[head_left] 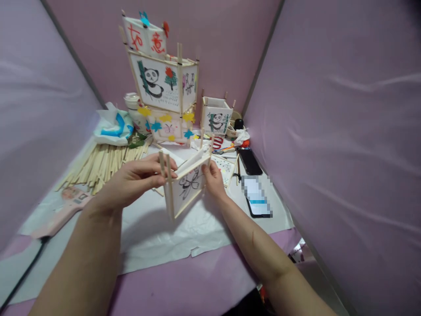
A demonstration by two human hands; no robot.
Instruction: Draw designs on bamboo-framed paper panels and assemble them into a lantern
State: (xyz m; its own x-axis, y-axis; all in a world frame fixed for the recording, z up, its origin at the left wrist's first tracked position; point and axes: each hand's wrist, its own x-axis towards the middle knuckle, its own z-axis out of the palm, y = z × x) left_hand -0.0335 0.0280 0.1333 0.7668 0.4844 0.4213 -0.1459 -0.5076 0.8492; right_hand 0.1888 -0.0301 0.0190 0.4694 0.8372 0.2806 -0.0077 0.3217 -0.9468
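A small box-shaped frame of wooden sticks with white paper sides (190,186) is held up above the white cloth, tilted. Black line drawings show on its near side. My left hand (143,177) has its thumb and fingers at the stick posts of the left corner. My right hand (213,177) grips the right edge, thumb on the near side. Some fingers of both hands are hidden behind the frame. Behind it stands a tall tiered paper lantern (161,83) with panda drawings and red characters, and to its right a smaller panda box (217,117).
Wooden sticks (101,164) and a pink corded tool (64,210) lie on the left. A blue-and-white packet (113,127) is behind them. Two phones (250,161), red scissors (217,142) and a drawn panel (225,169) are on the right. Purple walls enclose the table.
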